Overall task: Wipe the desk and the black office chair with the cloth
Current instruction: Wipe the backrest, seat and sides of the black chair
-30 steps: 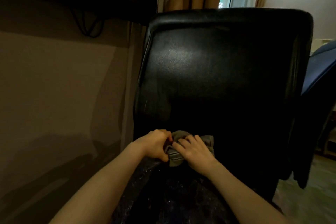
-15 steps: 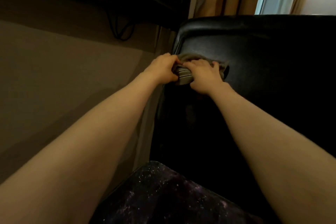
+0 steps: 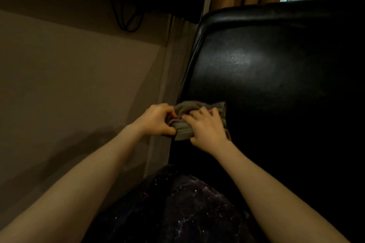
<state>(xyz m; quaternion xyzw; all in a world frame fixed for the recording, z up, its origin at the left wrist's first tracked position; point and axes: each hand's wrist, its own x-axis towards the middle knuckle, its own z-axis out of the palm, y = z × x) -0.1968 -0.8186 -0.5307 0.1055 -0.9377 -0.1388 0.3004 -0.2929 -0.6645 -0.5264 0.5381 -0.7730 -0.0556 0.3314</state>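
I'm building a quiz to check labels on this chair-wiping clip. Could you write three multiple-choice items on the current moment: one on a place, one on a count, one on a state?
1. Where on the black office chair is the grey cloth pressed?
A. the top rim of the backrest
B. near the left edge of the backrest
C. near the right edge of the backrest

2. How many hands grip the grey cloth?
A. none
B. one
C. two

3. How does the grey cloth lie?
A. bunched up
B. spread flat
C. hanging loose from one corner

Answers:
1 B: the cloth sits against the backrest's left border, well below the top rim.
2 C: the left hand and the right hand both curl their fingers on it.
3 A: folds and ridges crowd together between the two hands.
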